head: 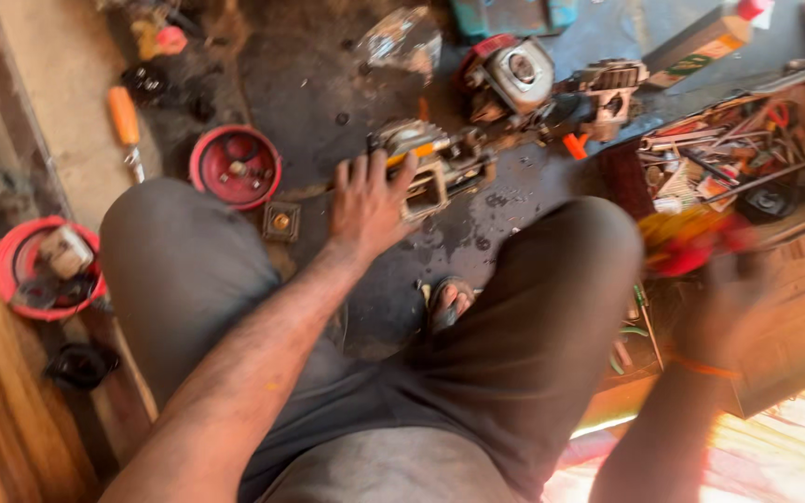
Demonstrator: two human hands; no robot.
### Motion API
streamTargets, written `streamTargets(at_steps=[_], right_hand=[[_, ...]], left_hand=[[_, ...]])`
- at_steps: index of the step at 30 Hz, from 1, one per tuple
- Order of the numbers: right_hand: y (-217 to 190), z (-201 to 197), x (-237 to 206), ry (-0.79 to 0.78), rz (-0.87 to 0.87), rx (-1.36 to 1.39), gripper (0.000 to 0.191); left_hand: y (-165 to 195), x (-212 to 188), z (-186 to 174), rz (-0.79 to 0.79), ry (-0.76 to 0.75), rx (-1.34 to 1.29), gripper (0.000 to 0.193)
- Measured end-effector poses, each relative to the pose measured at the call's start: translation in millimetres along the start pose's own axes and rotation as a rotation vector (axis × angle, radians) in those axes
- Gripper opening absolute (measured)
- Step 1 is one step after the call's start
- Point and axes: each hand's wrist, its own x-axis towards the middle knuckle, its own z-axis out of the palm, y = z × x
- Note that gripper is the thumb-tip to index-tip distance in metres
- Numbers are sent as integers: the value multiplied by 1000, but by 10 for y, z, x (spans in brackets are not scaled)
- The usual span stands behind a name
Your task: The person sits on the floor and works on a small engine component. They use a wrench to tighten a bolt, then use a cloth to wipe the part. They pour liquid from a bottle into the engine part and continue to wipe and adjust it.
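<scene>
Repair workshop, oily floor (pixel 328 84), engine parts (pixel 514 74), wooden tool tray (pixel 729 154)

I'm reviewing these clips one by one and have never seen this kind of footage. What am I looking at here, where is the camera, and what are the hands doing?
There is no machine: one camera sits on a person's head and looks down at their lap, so you see both knees in grey trousers and a sandalled foot between them. The left hand reaches forward and rests on a greasy metal engine part on the dark, oily floor. The right hand is blurred by motion; it seems to hold something red and yellow, too smeared to identify. Around lie two red round covers, an orange-handled screwdriver, more engine pieces and a wooden box of tools.
</scene>
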Motion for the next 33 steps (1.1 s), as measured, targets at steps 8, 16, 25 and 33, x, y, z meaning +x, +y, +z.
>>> streamTargets(at_steps=[8, 16, 25, 33], right_hand=[[-838, 1758, -347, -684, -10, -614, 29], [164, 2506, -704, -494, -593, -1157, 27], [249, 2679, -333, -1113, -173, -1613, 33], [-304, 2107, -500, -816, 48, -837, 16]], left_hand=[[140, -48, 138, -45, 95, -4, 110], [167, -14, 349, -29, 72, 36, 83], [162, 20, 258, -4, -64, -57, 89], [121, -20, 260, -6, 83, 3, 72]])
